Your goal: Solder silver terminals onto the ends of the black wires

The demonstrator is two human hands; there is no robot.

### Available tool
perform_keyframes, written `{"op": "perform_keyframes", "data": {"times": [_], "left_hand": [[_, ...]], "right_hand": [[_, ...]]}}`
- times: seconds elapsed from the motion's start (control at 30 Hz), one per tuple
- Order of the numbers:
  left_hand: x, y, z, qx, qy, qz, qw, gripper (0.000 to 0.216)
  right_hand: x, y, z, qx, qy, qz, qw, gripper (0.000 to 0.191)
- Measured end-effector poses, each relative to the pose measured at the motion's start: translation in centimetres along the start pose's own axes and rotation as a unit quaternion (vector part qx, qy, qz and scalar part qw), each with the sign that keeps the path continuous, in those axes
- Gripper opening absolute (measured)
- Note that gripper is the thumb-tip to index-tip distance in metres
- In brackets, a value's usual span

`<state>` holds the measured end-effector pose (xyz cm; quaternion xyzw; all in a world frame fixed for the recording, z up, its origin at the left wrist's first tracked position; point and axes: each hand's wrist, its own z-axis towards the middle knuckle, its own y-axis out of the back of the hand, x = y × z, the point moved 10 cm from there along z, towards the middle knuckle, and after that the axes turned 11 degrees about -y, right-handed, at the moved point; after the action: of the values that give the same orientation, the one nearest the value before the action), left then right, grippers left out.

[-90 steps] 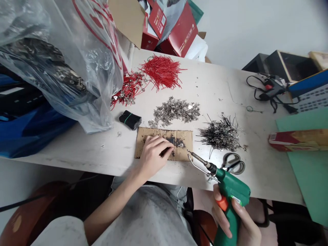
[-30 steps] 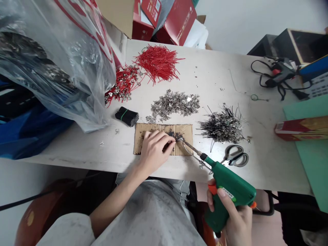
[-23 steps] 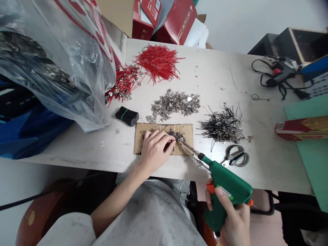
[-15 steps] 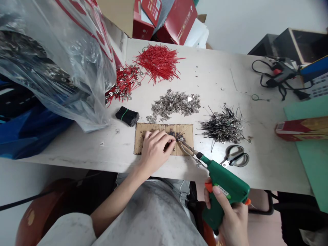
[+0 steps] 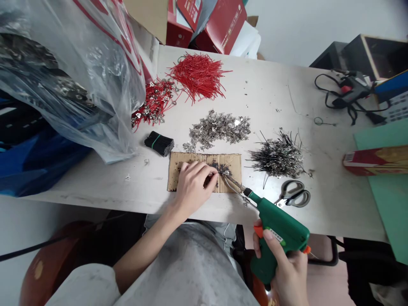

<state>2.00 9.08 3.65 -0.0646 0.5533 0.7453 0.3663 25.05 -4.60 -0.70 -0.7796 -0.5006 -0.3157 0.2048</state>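
Note:
Over a scorched piece of cardboard (image 5: 236, 163), my left hand (image 5: 195, 180) is closed, thumb and forefinger pinched on a thin wire that is mostly hidden by the fingers. A small metal terminal (image 5: 226, 173) lies at the wire's end on the cardboard. My right hand (image 5: 288, 272) grips a green soldering gun (image 5: 282, 223) by its handle, a finger at the orange trigger. The gun's tip and its thin solder feed tube point left and meet close to the terminal, just right of my left fingertips.
Behind the cardboard lie loose metal terminals (image 5: 219, 128), red wires (image 5: 199, 76) and a banded black wire bundle (image 5: 158, 143). Black wires with terminals (image 5: 280, 156) and scissors (image 5: 295, 194) lie to the right. A plastic bag (image 5: 108, 85) fills the left; a hot glue gun (image 5: 349, 91) is far right.
Both hands hold almost the same position. The soldering gun's tip stays at the terminal, and the whole view shifts only slightly.

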Motion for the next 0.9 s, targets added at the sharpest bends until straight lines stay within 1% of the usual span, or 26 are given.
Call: {"op": "perform_keyframes", "data": {"times": [0.07,0.2,0.27,0.4,0.53,0.7,0.9], "left_hand": [[-0.1,0.1,0.0,0.0,-0.002,-0.004,1.0,0.014],[-0.3,-0.1,0.0,0.014,-0.01,0.003,1.0,0.015],[-0.3,-0.2,0.1,0.02,-0.013,0.013,1.0,0.015],[-0.3,-0.3,0.0,0.019,-0.01,0.023,1.0,0.014],[-0.3,-0.3,0.0,0.016,-0.008,0.024,1.0,0.014],[-0.2,-0.2,0.1,0.015,-0.007,0.026,1.0,0.013],[-0.1,-0.1,0.1,0.005,-0.002,0.006,1.0,0.013]], "right_hand": [[0.4,-0.1,-0.1,0.011,0.018,0.007,1.0,0.035],[1.7,0.1,-0.7,-0.011,0.065,0.028,0.997,0.026],[2.0,-0.1,-0.9,-0.009,0.071,0.033,0.997,0.026],[1.6,-0.1,-0.8,-0.016,0.052,0.03,0.998,0.028],[0.7,-0.1,-0.2,0.017,0.033,0.02,0.999,0.032],[-0.2,0.6,0.2,0.006,0.016,0.005,1.0,0.037],[-0.2,0.3,0.2,0.012,0.004,-0.014,1.0,0.035]]}}
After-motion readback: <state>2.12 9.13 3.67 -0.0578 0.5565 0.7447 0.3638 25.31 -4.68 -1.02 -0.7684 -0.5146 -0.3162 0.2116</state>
